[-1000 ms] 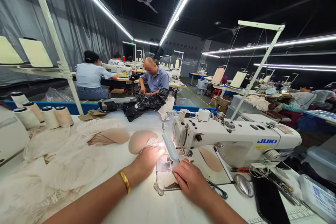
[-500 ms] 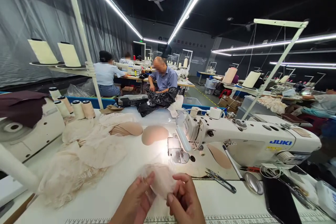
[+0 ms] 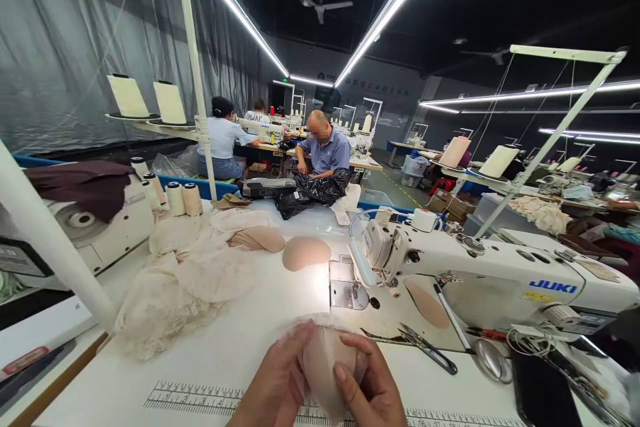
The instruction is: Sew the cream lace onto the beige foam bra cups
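Observation:
Near the front edge of the sewing table, both my hands hold a beige bra cup (image 3: 326, 370) with sheer, pale fabric around its upper edge. My left hand (image 3: 281, 373) is closed on its left side, fingers partly behind it. On the right side, my right hand (image 3: 373, 380) pinches it, with the thumb lying on its front face. A faint seam line runs down the cup. Just beyond the hands is the lit needle plate (image 3: 347, 293) of the white JUKI sewing machine (image 3: 490, 273). A flat beige oval pad (image 3: 307, 252) lies left of the needle.
Sheer cream fabric (image 3: 175, 293) is heaped on the left, near stacked beige pads (image 3: 257, 238) and thread cones (image 3: 184, 199). Thread snips (image 3: 427, 349), a round metal dish (image 3: 493, 360) and a dark phone (image 3: 545, 390) lie right. A printed ruler (image 3: 195, 397) runs along the front. Co-workers sit beyond.
My view has swung slightly left, so the scene sits further right. In my hands the bra cup has been turned and opened out, showing a smooth rounded face; the right thumb now presses on it.

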Motion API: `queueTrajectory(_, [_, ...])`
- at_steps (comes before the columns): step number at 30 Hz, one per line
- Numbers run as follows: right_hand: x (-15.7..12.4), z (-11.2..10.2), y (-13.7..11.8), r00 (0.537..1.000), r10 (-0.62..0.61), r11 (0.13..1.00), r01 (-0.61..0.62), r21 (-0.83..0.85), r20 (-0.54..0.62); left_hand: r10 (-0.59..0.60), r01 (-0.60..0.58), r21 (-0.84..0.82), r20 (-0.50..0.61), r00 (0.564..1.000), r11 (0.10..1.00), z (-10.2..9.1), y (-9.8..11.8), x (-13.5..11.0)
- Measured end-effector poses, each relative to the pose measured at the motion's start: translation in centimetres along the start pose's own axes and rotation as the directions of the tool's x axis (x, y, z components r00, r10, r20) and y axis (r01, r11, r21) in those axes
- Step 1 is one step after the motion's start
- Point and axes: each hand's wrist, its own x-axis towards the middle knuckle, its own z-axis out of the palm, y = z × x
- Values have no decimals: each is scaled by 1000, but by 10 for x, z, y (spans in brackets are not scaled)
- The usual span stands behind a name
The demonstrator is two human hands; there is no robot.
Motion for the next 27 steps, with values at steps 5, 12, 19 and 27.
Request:
queueTrajectory(5, [2, 0, -2, 998, 43, 997, -45, 65, 39, -8, -13, 172, 123, 992, 985, 1, -4, -2])
queueTrajectory(12, [4, 5, -1, 994, 109, 967, -113, 226, 30, -10, 4, 76, 82, 997, 997, 6, -7, 1])
queueTrajectory(19, [3, 8, 7, 987, 144, 949, -118, 293, -69, 39, -37, 43, -26, 999, 998, 7, -9, 8])
queueTrajectory(27, [1, 8, 13, 977, 157, 949, -108, 296, -146, -9, 3, 89, 71, 997, 996, 15, -13, 8])
